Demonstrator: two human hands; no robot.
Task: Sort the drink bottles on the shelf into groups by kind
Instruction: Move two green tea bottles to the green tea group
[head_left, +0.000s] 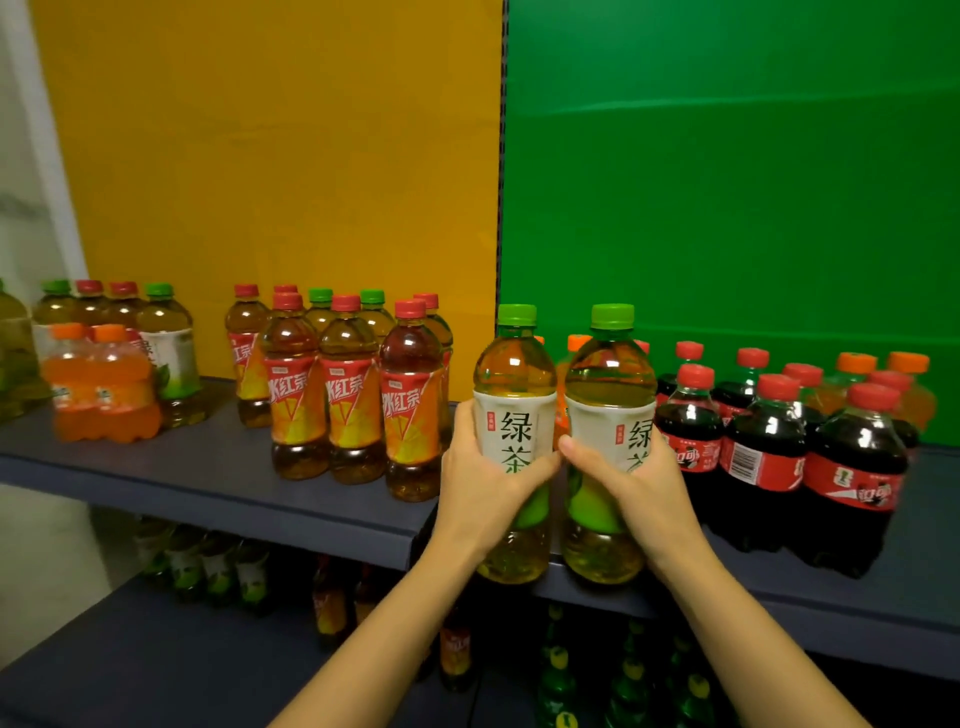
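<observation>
Two green tea bottles are in my grasp, seen from the head camera. My left hand (483, 483) wraps around the label of the left green tea bottle (514, 384), and my right hand (628, 483) wraps around the right green tea bottle (610, 384). My fingers curl around each one and my thumbs nearly meet between them. Both bottles stand upright with caps up, side by side and almost touching at the front edge of the shelf (208, 467). I cannot tell whether their bases rest on it or hang just clear.

The other green teas all lie to my left. Two green caps (320, 295) show at the back of the iced red tea bottles (353, 395), and two more show in the far-left cluster (159, 289). I judge the move goes leftward with the bottles kept vertical, and my left hand is the nearer one.

I count about six red-capped iced teas in the middle cluster, three of them in front. Two orange soda bottles (98, 384) stand at far left. On my right I count roughly seven cola bottles (758, 447), with at least three orange caps behind them.
</observation>
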